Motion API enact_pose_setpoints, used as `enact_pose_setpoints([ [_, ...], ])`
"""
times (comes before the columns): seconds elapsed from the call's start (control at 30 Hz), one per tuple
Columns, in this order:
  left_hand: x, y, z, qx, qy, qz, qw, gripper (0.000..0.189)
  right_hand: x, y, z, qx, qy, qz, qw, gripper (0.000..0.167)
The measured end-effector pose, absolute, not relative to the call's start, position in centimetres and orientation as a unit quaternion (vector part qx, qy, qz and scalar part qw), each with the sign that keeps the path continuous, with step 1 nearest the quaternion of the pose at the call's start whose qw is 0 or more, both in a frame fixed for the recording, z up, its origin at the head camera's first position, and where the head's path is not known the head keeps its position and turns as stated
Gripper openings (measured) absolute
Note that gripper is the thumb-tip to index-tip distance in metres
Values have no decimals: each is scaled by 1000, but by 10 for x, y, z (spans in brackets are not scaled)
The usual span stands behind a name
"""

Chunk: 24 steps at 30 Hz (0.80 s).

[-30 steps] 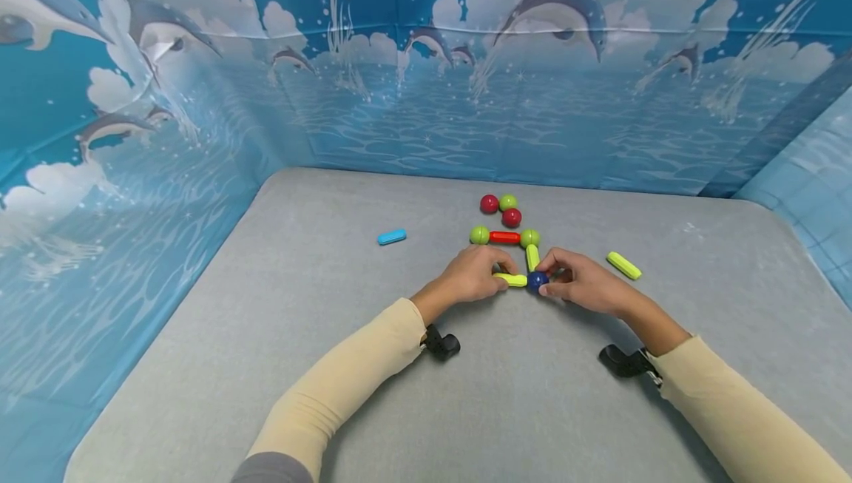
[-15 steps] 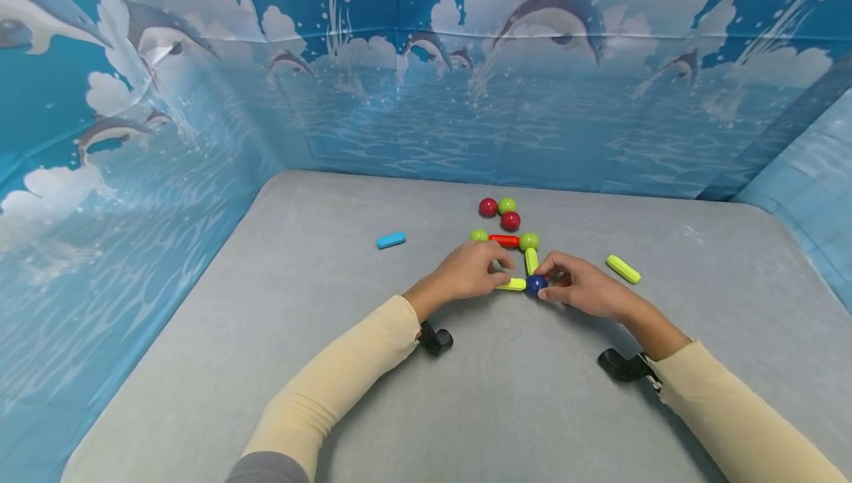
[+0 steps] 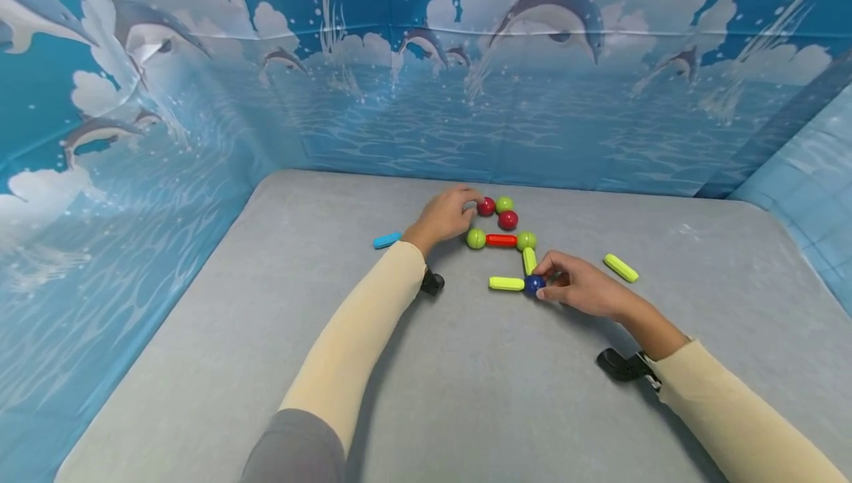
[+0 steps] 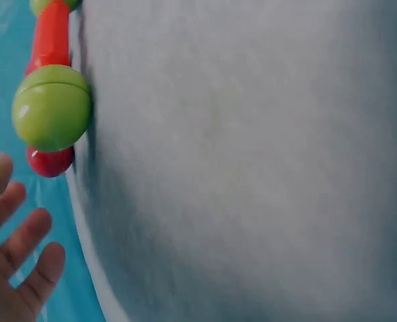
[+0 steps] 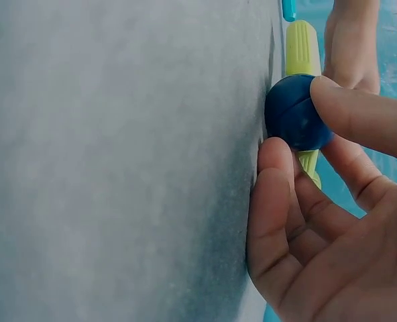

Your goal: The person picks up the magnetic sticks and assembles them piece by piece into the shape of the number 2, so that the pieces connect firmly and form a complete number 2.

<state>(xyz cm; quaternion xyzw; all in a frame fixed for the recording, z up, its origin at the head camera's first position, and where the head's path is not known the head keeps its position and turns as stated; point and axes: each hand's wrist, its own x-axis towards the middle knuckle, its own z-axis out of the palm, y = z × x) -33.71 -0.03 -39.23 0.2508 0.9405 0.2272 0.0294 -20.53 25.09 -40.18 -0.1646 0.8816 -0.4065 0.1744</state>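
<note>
Here's the right hand (image 3: pixel 575 287), and it has a pinch on the blue ball (image 3: pixel 533 285), thumb against the surface, fingers curled in close behind. From that ball, 1 yellow rod (image 3: pixel 506 284) points off to the left, its far end free, while a 2nd yellow rod (image 3: pixel 529 261) runs away to a green ball (image 3: pixel 526 240). On along the red rod (image 3: pixel 501 240) we go, to another green ball (image 3: pixel 475 238) at its left end.

And up at the back, the left hand (image 3: pixel 447 213)! Its fingers are loose and spread, holding nothing, fingertips right at the edge of a red ball (image 3: pixel 487 206); whether they touch it, I can't tell. That ball sits in a cluster of 3 with a loose green ball (image 3: pixel 504 205) and a 2nd red ball (image 3: pixel 508 220). A blue rod (image 3: pixel 386 240) lies just beside the left wrist; a loose yellow rod (image 3: pixel 620 268) lies beyond the right hand, all on the grey table (image 3: pixel 426 394).
</note>
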Motion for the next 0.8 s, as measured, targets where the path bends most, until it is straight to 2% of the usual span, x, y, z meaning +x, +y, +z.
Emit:
enact_pose_setpoints([
  [0.13,-346,12,-397,288,931,218,51,43,-204,252,-402,-160,882,-407,177,23],
  [0.27,-347,17,-401,272,936,209,74,44,-205,252,-402,-163,879,-408,183,23],
  [0.5,-347,11,-404,236,947,216,28,37,-207,251,-401,-165,879,-407,185,25],
  [0.63,-347,7,-407,231,948,219,24,41,-208,251,-402,-164,879,-406,187,25],
  [0.8,-347,2,-410,206,945,252,20,37,-209,250,-403,-172,874,-411,193,26],
])
